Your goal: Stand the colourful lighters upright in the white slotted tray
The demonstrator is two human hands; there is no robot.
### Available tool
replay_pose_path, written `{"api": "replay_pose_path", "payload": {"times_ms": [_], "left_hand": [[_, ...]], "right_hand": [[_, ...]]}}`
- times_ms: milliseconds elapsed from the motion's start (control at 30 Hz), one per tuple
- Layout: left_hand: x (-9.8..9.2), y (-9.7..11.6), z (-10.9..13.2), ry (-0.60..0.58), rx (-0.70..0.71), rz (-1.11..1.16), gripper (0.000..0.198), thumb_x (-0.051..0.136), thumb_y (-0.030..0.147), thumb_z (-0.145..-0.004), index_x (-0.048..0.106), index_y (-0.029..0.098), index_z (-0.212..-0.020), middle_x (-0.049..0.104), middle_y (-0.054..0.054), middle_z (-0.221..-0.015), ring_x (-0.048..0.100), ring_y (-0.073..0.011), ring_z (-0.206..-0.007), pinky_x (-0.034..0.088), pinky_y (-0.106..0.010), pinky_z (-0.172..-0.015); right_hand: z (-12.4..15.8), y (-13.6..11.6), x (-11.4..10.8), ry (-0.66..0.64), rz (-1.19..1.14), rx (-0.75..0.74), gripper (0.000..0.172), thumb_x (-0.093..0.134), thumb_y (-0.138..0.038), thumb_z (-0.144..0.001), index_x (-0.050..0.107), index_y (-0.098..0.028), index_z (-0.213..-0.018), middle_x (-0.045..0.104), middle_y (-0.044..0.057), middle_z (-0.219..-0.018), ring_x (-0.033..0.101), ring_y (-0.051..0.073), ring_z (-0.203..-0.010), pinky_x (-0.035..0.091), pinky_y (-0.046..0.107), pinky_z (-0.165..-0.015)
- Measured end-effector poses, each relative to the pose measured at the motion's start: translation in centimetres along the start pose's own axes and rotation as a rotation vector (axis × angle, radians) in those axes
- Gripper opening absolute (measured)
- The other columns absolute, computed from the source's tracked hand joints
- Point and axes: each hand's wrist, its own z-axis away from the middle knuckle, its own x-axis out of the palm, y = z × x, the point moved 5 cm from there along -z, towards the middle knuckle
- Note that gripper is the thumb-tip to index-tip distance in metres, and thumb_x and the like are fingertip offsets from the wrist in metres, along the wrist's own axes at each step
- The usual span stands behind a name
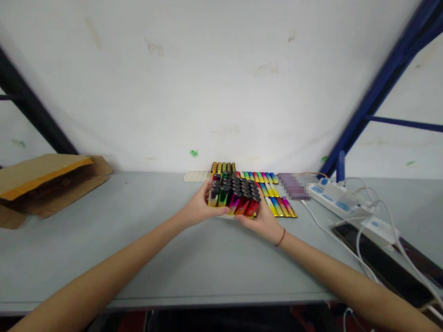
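Between my two hands is a tight block of shiny black-topped tubes point(234, 196), standing upright in several rows. Their metallic sides run through gold, green, magenta and red; their exact kind is unclear. My left hand point(200, 205) grips the block's left side, its thumb along the lower front. From the right, my right hand point(261, 221) closes on the other side, thumb also in front. A thin pale edge shows under the block. Behind it stand more tubes with gold tops point(223, 167), partly hidden. A white tray with small bumps or holes point(196, 176) lies beside them.
Rows of coloured tubes point(280, 207) lie flat to the right, near a blurred purple object point(294, 186). Further right are a white power strip point(346, 203), loose cables and a dark phone point(380, 263). An open cardboard box point(48, 184) sits left; a white wall rises behind the grey table point(155, 272).
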Motion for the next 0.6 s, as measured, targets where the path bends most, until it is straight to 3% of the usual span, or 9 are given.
{"api": "replay_pose_path", "payload": {"times_ms": [100, 167, 267, 433, 600], "left_hand": [[2.4, -0.6, -1.5, -0.062, -0.042, 0.116, 0.084, 0.088, 0.039, -0.055, 0.043, 0.016, -0.122, 0.059, -0.014, -0.124, 0.058, -0.0312, -0.114, 0.046, -0.046, -0.097], [3.8, -1.0, -2.5, -0.108, -0.034, 0.144, 0.081, 0.088, 0.038, -0.057, 0.044, 0.015, -0.122, 0.058, -0.015, -0.126, 0.057, -0.0313, -0.116, 0.044, -0.047, -0.099], [5.3, -1.1, -4.0, -0.209, 0.019, 0.141, 0.077, 0.087, 0.038, -0.06, 0.045, 0.015, -0.121, 0.055, -0.016, -0.13, 0.053, -0.0327, -0.12, 0.041, -0.048, -0.102], [6.6, 0.0, -6.3, -0.352, 0.105, 0.033, 0.08, 0.087, 0.037, -0.059, 0.044, 0.017, -0.123, 0.057, -0.013, -0.128, 0.052, -0.0323, -0.121, 0.04, -0.049, -0.103], [6.9, 1.2, -7.7, -0.386, 0.127, -0.064, 0.085, 0.084, 0.041, -0.064, 0.04, 0.014, -0.131, 0.056, -0.015, -0.126, 0.053, -0.0315, -0.119, 0.041, -0.046, -0.102]], "right_hand": [[0.7, 1.0, -1.3, -0.004, -0.015, 0.095, 0.069, 0.073, -0.042, -0.075, 0.044, -0.018, -0.133, 0.06, 0.013, -0.12, 0.053, 0.029, -0.119, 0.039, 0.05, -0.106], [0.8, 1.5, -2.2, 0.022, -0.056, 0.157, 0.068, 0.076, -0.041, -0.072, 0.047, -0.018, -0.129, 0.064, 0.012, -0.114, 0.058, 0.029, -0.113, 0.043, 0.05, -0.102], [0.4, 1.8, -4.0, 0.119, -0.087, 0.189, 0.074, 0.082, -0.038, -0.063, 0.047, -0.02, -0.126, 0.061, 0.012, -0.121, 0.059, 0.027, -0.111, 0.045, 0.047, -0.1], [-0.6, 2.0, -6.1, 0.172, -0.159, 0.258, 0.07, 0.086, -0.036, -0.056, 0.054, -0.019, -0.116, 0.063, 0.012, -0.119, 0.061, 0.027, -0.107, 0.046, 0.044, -0.098], [-1.2, 2.5, -7.2, 0.213, -0.254, 0.324, 0.059, 0.085, -0.038, -0.056, 0.06, -0.019, -0.106, 0.069, 0.008, -0.108, 0.064, 0.025, -0.097, 0.049, 0.042, -0.093]]}}
